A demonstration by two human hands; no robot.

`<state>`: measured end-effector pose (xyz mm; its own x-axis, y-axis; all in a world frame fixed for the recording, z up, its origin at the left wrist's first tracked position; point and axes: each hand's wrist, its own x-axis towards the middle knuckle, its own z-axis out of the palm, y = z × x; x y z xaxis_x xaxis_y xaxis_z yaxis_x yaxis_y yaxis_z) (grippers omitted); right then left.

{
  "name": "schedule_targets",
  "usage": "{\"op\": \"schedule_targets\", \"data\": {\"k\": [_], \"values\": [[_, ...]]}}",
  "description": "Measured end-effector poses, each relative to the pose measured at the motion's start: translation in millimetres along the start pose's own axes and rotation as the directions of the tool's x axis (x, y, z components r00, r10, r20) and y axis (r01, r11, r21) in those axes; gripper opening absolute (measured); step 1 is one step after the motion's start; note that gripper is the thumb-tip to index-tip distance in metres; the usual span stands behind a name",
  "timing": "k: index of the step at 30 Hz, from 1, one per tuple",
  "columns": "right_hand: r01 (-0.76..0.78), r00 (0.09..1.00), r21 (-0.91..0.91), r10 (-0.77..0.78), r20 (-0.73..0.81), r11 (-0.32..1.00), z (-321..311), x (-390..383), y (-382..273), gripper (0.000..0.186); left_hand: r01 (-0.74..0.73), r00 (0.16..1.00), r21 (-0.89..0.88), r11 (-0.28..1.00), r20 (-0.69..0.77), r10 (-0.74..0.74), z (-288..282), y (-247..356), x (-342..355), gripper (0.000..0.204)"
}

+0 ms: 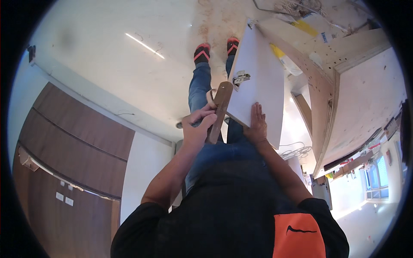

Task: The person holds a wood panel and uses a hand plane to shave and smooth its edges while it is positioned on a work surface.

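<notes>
My left hand (198,124) is closed around a long brown wooden block (220,107), held slantwise against the near edge of a white cabinet door (258,69). A thin, pale curled strip (210,98) loops out beside the block, above my fingers. What joins the strip to the block is not clear. The door stands tilted on its edge between my legs and the cabinet on the right. One metal hinge (241,78) sits close to the block's top end, another hinge (252,23) at the far corner. My right hand (257,127) lies flat on the door's white face near its lower corner, fingers stretched out.
A large wooden cabinet carcass (322,94) with drilled holes stands at the right. Yellow-and-white bags (307,28) and scraps lie at the far right. A coiled cable (297,150) rests on the floor near my right forearm. Brown wall panels (81,137) run along the left.
</notes>
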<state>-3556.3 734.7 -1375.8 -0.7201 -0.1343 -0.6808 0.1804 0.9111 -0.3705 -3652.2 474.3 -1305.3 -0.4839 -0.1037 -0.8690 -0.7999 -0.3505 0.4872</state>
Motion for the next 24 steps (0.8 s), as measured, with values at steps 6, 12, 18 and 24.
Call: {"op": "schedule_targets", "data": {"k": [6,12,18,24], "values": [[0.025,1.0,0.005,-0.025,0.013,1.0,-6,-12,-4,0.099,0.09,0.996,0.137,0.987,-0.028,-0.087,41,-18,138,0.025],[-0.02,0.999,-0.026,0.021,0.031,0.999,-34,3,7,0.095,0.103,0.993,-0.059,0.993,-0.056,-0.106,32,-23,115,0.02],[-0.025,0.997,0.023,0.023,0.078,0.999,-50,5,7,0.091,0.041,0.997,-0.116,0.992,-0.061,-0.048,36,3,104,0.021],[0.063,0.998,0.038,-0.062,-0.033,0.997,-50,7,16,0.089,0.052,0.998,-0.041,0.998,-0.043,-0.054,58,-8,103,0.02]]}}
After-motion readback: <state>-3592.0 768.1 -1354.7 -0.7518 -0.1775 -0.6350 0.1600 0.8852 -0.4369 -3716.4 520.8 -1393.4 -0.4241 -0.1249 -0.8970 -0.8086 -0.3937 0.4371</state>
